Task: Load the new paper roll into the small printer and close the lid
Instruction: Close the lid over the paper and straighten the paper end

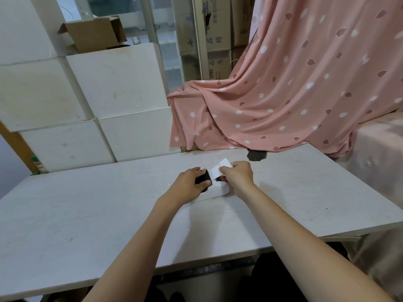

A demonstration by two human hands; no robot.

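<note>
A small white printer (219, 191) with rounded corners lies on the white table (109, 210), near its middle. My left hand (189, 181) grips the printer's dark lid (204, 178) at its left side, thumb over the lid's edge. My right hand (238, 174) pinches a strip of white paper (219, 168) that rises from the printer's opening and bends toward the far side. The roll itself is hidden under my hands.
Stacked white boxes (98, 101) stand behind the table on the left, a brown carton (93, 33) on top. A pink patterned cloth (294, 88) drapes over things at the back right. A dark patch (256, 155) marks the table's far edge.
</note>
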